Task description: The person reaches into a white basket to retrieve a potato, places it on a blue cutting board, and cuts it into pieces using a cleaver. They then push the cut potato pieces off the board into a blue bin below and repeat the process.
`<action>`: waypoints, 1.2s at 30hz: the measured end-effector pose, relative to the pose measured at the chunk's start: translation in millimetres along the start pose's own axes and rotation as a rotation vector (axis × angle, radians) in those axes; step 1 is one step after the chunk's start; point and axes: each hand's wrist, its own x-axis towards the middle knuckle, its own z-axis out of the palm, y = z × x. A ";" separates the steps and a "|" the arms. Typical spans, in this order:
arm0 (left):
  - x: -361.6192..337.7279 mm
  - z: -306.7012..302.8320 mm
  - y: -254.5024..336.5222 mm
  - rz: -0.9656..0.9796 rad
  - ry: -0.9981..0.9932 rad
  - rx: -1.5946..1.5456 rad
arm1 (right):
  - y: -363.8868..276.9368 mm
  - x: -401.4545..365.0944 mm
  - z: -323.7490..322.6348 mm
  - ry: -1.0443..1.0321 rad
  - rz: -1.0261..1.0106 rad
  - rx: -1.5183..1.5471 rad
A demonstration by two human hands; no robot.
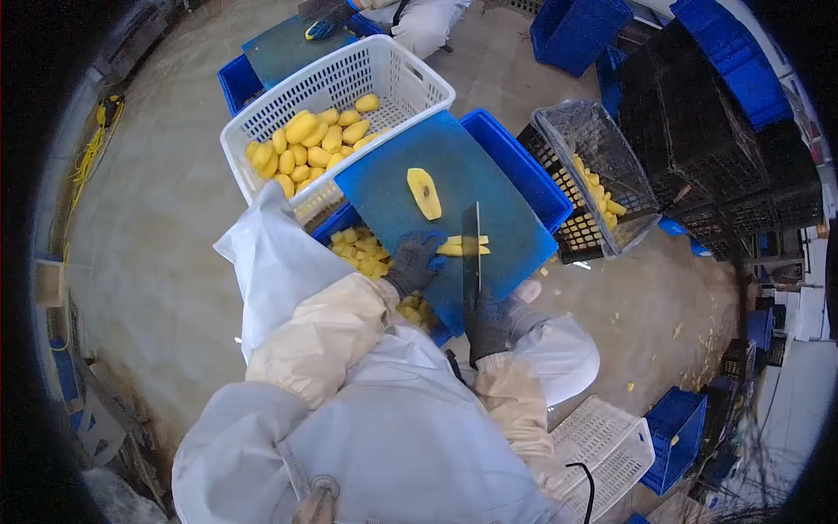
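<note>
My right hand [487, 327], in a dark glove, is closed round the handle of a broad-bladed knife [471, 249]. The blade stands across yellow mango strips [452, 250] on a blue cutting board [384, 188]. My left hand [415, 262], in a dark glove with blue fingertips, has its fingers curled against the left end of these strips. Farther up the board lies a peeled mango piece [424, 193] with a brownish patch in its middle. Part of the strips is hidden behind the blade.
A white crate [419, 100] with several peeled mangoes [301, 129] stands behind the board. Under the board, a blue bin holds yellow chunks [362, 251]. On the right, a plastic-lined black crate [572, 218] contains long yellow pieces [602, 194]. Another person's gloved hand [321, 29] is at the top.
</note>
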 end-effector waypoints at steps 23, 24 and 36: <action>11.7 -46.2 -24.0 -0.100 0.337 0.011 | 32.0 20.0 -32.3 0.059 0.092 -0.158; 11.7 -40.8 -41.8 -0.226 0.298 -0.047 | 39.8 22.0 -25.0 0.088 0.067 -0.166; 85.1 -76.5 -108.9 -0.436 0.143 -0.122 | -9.8 -17.9 12.1 0.097 -0.420 -0.077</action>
